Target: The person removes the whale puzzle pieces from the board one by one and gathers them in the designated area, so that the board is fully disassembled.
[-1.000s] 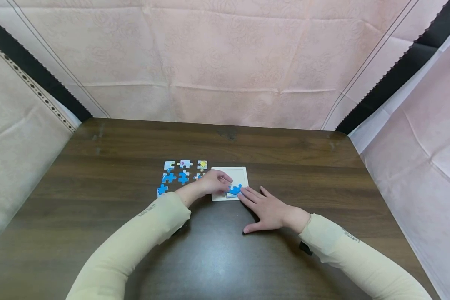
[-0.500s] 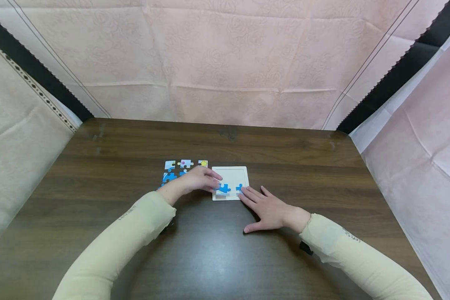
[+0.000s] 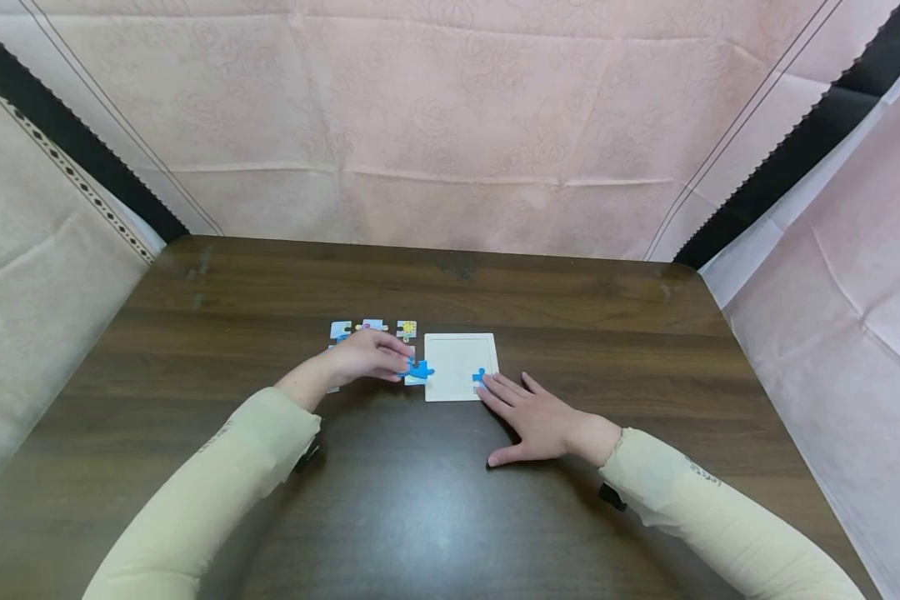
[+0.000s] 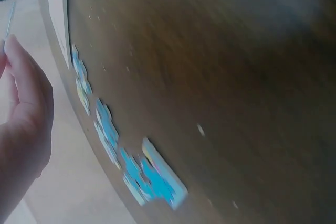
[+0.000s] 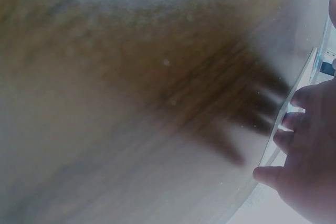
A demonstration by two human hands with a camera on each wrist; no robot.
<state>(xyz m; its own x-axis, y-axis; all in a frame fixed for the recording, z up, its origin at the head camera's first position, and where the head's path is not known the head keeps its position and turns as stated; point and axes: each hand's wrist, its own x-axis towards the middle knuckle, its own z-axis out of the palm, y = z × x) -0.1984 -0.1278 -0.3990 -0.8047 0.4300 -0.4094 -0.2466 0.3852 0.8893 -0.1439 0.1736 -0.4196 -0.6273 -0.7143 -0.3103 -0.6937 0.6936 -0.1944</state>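
My left hand (image 3: 363, 357) pinches a blue-and-white jigsaw piece (image 3: 420, 370) between its fingertips, just off the left side of a white puzzle tray (image 3: 456, 352). Seen from the left wrist, the thumb and finger (image 4: 22, 77) meet on the thin edge of this piece. The right hand (image 3: 534, 423) lies with fingers spread, its fingertips at the tray's lower right corner. Beside those fingertips, one blue jigsaw piece (image 3: 478, 377) sits inside that corner, partly covered. From the right wrist, the fingers (image 5: 294, 121) reach over the tray's edge (image 5: 283, 111).
Loose jigsaw pieces lie left of the tray, among them a pale blue piece (image 3: 341, 330) and a piece with a yellow sun (image 3: 407, 328). My left hand hides several others. A brown wooden table (image 3: 435, 500) carries everything, with pale cloth (image 3: 450, 125) hanging behind it.
My left hand has moved left, carrying the held piece from over the tray's lower part to beyond its left edge. The right hand has stayed at the corner.
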